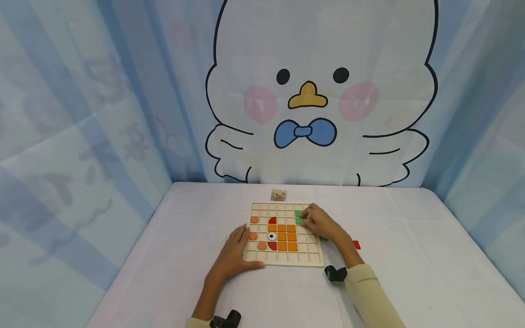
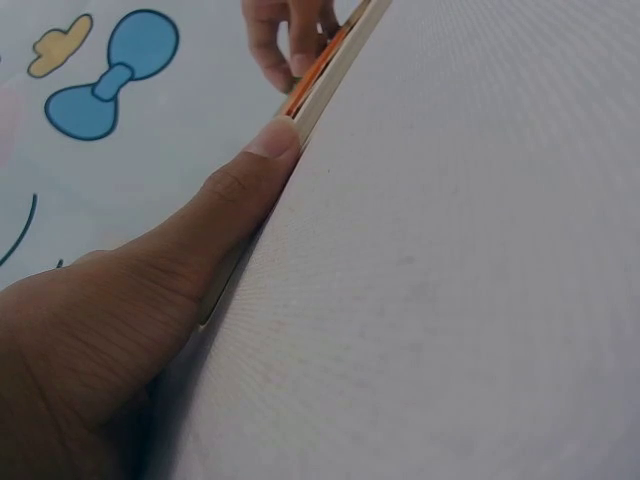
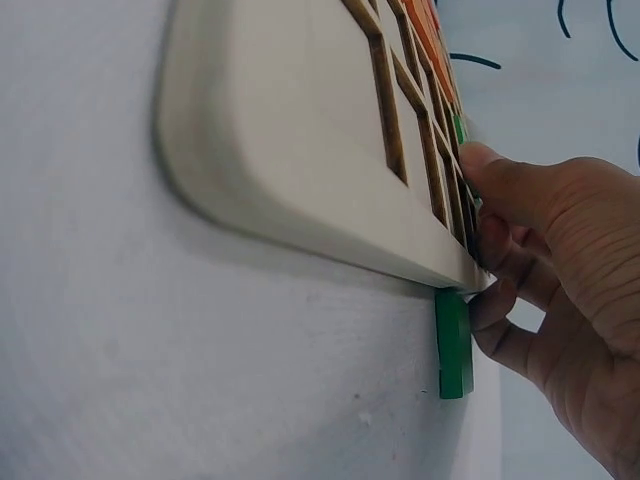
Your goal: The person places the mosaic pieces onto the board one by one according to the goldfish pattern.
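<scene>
A pale wooden grid board point(image 1: 287, 259) lies on the white table. My left hand point(image 1: 234, 255) rests at its near left corner, fingers straight along the left side and thumb on the front edge. At the upper right of the grid my right hand point(image 1: 321, 224) pinches a green tile point(image 1: 299, 221) between thumb and fingertips, partly hidden by them. Just behind it sits another green tile point(image 1: 298, 212). Mid-board, orange square tiles point(image 1: 282, 237) form a block, with red curved tiles point(image 1: 272, 246) and an eye tile point(image 1: 272, 236) at their left.
Round orange pieces point(image 1: 253, 236) sit in the left columns. Beside the board's right edge a green piece point(image 3: 454, 345) lies on the table, partly under the right hand. A red piece point(image 1: 356, 244) lies farther right, and a small patterned item point(image 1: 278, 195) behind the board.
</scene>
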A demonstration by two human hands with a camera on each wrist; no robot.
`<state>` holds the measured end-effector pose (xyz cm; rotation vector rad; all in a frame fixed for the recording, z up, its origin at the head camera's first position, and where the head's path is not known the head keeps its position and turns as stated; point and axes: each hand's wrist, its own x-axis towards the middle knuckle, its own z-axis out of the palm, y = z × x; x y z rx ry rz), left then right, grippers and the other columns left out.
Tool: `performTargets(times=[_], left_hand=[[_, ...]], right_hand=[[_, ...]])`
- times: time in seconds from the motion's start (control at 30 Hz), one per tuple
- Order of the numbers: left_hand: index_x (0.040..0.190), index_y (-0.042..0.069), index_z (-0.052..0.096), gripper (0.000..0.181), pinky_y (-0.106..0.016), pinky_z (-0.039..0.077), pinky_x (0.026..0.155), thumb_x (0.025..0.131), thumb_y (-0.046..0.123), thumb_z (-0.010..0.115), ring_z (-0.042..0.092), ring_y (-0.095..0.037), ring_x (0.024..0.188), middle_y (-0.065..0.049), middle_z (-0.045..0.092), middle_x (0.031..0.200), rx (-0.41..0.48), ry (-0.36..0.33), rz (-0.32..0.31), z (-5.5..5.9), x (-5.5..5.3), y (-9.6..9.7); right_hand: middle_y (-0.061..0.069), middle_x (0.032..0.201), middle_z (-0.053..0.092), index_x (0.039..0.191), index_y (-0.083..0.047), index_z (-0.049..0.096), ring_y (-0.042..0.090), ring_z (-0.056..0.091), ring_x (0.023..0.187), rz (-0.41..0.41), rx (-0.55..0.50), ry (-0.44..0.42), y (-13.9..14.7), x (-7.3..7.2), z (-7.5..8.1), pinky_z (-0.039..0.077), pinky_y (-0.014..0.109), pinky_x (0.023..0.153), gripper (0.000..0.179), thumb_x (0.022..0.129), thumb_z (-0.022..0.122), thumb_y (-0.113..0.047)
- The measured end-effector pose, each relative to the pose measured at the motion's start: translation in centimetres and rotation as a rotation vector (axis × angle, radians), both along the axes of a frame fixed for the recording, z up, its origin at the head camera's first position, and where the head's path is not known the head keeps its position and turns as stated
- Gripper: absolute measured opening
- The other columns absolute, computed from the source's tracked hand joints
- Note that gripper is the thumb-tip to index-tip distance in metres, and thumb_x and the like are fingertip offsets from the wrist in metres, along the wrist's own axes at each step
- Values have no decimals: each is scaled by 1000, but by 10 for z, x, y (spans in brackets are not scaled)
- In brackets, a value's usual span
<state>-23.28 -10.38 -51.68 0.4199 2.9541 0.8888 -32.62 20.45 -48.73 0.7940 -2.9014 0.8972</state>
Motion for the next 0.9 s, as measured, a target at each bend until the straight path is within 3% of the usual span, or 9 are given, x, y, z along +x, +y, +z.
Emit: performTargets(times=[0.63, 0.73, 0.9], left_hand=[[155, 9, 26, 119, -51, 29, 118, 67, 71, 75, 23, -29, 148, -10, 20, 163, -5, 5, -2, -1, 1, 0], [155, 9, 25, 119, -51, 29, 118, 67, 71, 74, 23, -29, 148, -10, 20, 163, -8, 7, -2, -2, 0, 0], [155, 9, 25, 119, -51, 28, 118, 67, 72, 74, 23, -29, 148, -11, 19, 163, -8, 3, -8, -1, -1, 0]], right_hand=[[12, 106, 58, 108, -1, 65, 14, 48, 79, -26, 21, 10, 0, 0, -2, 45, 28, 72, 21, 91, 68, -12], [12, 102, 58, 107, 1, 65, 14, 48, 76, -25, 5, 25, 1, 2, -1, 44, 26, 68, 21, 89, 69, -9], [13, 102, 59, 106, 1, 65, 17, 52, 81, -49, 14, 32, 5, 10, 5, 48, 32, 73, 20, 89, 69, -8]])
